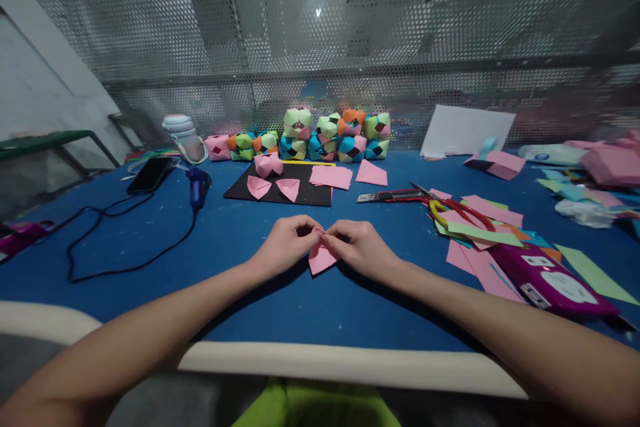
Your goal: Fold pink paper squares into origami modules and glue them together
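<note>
Both hands meet over a small folded piece of pink paper [323, 261] above the blue table. My left hand [290, 240] pinches its top edge between thumb and fingers. From the other side, my right hand [363, 247] grips the same edge, and the fingertips of both nearly touch. The paper's lower part hangs below the fingers, while its top is partly hidden. Beyond the hands lies a black sheet [310, 197]. On it rest two folded pink pieces, one left [259, 187] and one right [288, 189], a pink folded shape [269, 165] and flat pink sheets [331, 177].
Colourful folded paper balls [325, 137] are stacked along the back. To the right lie a cutter [395, 195], red-and-yellow-handled scissors [440, 213], paper scraps [493, 210] and a purple power strip [555, 283]. A blue glue gun [197, 188], phone [151, 175] and bottle [183, 137] stand left.
</note>
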`<state>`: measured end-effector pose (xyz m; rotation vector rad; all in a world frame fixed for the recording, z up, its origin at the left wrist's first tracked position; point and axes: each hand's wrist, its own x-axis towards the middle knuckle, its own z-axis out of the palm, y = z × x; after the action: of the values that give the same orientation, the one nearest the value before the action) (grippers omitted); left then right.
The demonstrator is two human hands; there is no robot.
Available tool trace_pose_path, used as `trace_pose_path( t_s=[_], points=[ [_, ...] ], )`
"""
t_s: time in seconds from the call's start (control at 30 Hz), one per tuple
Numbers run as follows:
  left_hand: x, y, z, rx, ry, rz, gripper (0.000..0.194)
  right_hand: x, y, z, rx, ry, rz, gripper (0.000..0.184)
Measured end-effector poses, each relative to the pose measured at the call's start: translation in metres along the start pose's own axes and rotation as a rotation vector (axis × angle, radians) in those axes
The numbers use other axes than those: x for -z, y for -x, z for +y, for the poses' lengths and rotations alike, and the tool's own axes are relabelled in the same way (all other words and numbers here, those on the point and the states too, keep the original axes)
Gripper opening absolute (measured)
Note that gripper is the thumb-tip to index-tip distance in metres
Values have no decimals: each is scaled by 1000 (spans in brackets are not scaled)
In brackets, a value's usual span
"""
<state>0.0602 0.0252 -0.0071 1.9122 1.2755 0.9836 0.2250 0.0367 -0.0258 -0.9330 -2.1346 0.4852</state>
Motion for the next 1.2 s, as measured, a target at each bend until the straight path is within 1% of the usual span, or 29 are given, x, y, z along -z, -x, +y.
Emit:
trace_pose_path(
  t_s=[0.27, 0.43, 0.53, 0.63, 0.77, 0.83, 0.97, 1.2],
  points=[
    [4, -4, 0, 78, 102, -43, 15, 4, 0, -5, -73, -66, -68, 24],
    [7, -3, 3, 55, 101, -71, 17, 5, -1, -5, -87, -67, -71, 23],
    [8, -4, 3, 66, 127, -78, 18, 4, -1, -5, -90, -77, -68, 22],
    [7, -4, 1, 123, 209, -89, 17, 4, -1, -4, -106, -85, -63, 22],
    [5, -5, -1, 203, 344, -123, 20, 3, -2, -1, -179, -96, -20, 24],
    [4, -4, -1, 203, 332, -124, 20, 3, -2, 0, -215, -115, -13, 27],
    [4, -4, -1, 162, 240, -68, 19, 3, -2, -1, -239, -157, -11, 28],
    [3, -2, 4, 112, 93, -54, 22, 2, -1, 1, -171, -126, 6, 27]
  ],
)
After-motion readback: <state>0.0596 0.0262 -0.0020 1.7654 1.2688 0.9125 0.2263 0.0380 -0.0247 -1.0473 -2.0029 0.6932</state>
